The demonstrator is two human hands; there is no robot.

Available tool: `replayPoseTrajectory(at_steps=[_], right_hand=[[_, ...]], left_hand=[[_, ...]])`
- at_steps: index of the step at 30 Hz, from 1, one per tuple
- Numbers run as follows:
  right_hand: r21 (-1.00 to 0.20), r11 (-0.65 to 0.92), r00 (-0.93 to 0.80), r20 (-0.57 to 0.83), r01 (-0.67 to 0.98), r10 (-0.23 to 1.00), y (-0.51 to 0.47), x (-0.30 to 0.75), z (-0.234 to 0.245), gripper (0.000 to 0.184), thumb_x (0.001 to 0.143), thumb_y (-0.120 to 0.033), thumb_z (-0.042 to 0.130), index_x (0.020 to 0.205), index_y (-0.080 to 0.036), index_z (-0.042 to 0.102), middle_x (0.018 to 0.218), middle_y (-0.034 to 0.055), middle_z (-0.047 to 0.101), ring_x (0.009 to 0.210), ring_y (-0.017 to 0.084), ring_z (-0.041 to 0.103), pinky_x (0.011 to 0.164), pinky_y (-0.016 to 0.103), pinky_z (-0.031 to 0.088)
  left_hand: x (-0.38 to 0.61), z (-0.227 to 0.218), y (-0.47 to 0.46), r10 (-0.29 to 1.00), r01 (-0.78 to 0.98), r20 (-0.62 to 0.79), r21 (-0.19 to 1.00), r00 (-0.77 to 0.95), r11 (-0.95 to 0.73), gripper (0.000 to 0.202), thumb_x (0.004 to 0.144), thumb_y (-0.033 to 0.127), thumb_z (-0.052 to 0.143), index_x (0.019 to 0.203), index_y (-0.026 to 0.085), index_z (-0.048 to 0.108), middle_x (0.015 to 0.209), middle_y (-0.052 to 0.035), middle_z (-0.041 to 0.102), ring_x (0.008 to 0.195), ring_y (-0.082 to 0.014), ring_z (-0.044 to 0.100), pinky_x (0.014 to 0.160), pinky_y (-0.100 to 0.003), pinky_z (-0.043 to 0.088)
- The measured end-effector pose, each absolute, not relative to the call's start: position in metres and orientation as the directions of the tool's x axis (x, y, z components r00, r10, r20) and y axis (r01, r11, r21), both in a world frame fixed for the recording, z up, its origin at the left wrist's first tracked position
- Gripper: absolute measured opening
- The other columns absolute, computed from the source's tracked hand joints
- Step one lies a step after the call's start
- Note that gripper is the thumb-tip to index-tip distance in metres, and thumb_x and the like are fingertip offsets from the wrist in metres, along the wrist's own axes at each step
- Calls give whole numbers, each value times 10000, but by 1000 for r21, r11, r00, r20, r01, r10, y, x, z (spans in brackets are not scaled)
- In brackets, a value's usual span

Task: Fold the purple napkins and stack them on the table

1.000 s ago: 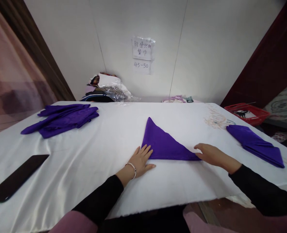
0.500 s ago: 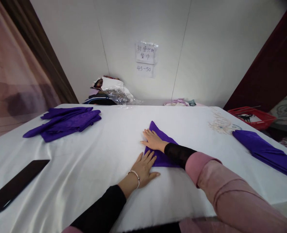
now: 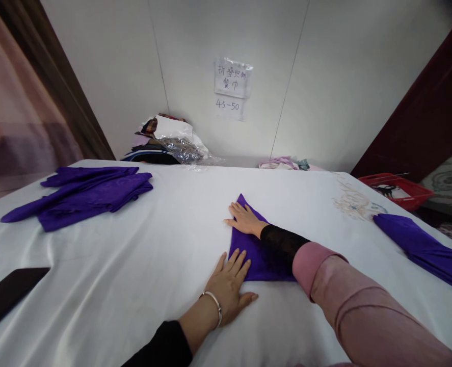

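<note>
Cloth at twelve o'clock, already triangular, is being pressed by spread left hand and right hand, gripping nothing — folded pile being kept at two, loose pile seemingly being left undone at ten.

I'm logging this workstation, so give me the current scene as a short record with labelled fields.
Left hand: open, fingers on the lower left corner of the purple cloth
Right hand: open, across the cloth's left edge, below its pointed top
Cloth's right end: hidden by the right sleeve
Left wrist: bracelet
Surface: white tablecloth
Left side: rumpled purple fabric; nearer, a dark flat object, partly out of frame
Right side: folded purple fabric; red basket beyond
Wall: handwritten sign
</note>
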State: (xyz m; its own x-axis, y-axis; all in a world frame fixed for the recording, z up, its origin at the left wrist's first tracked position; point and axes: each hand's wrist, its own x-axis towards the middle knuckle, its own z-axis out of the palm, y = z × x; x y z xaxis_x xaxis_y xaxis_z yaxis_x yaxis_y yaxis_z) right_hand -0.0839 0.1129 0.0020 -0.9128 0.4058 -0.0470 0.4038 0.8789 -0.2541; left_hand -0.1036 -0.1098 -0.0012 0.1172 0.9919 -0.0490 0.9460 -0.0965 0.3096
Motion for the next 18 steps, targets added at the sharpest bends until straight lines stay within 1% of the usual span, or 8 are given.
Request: replayPoseTrajectory(at_steps=[5,10,14,16,18], right_hand=[[-253,872,-906,-55,418,419,132,-91,1,776,894,-633,179,1448,-91,226,1525,147,131,1405,271,82,1098,466,77],[-252,865,-899,-52,434,436,149,-98,0,737,892,-632,224,1444,-144,243,1526,126,145,1405,261,87,1093,478,76],[-256,845,-880,-50,469,473,158,-103,-3,730,895,-629,229,1440,-145,251,1527,123,137,1405,251,93,1097,490,62],[-279,836,-877,-49,472,479,164,-106,-4,718,895,-619,251,1435,-145,267,1527,118,142,1404,252,94,1101,495,49],[-351,808,-871,-49,473,489,174,-109,-4,700,898,-597,274,1429,-142,283,1520,117,172,1400,251,122,1109,477,61]], left_hand=[[-103,4,-110,992,940,-64,331,113,-85,742,835,655,338,1430,216,273,1520,-110,176,1402,-298,108,1128,-564,99],[-103,3,-111,992,936,-60,342,112,-85,746,839,658,321,1433,210,262,1520,-113,170,1405,-295,95,1127,-568,85],[-102,4,-111,990,933,-76,350,115,-81,755,839,659,317,1435,199,254,1520,-113,161,1405,-292,88,1129,-567,76],[-102,4,-111,990,930,-79,359,113,-78,760,837,663,314,1432,194,263,1517,-114,172,1405,-293,94,1128,-570,82],[-102,5,-112,992,929,-72,363,108,-75,761,833,667,316,1429,196,274,1515,-114,185,1404,-294,103,1128,-572,91]])
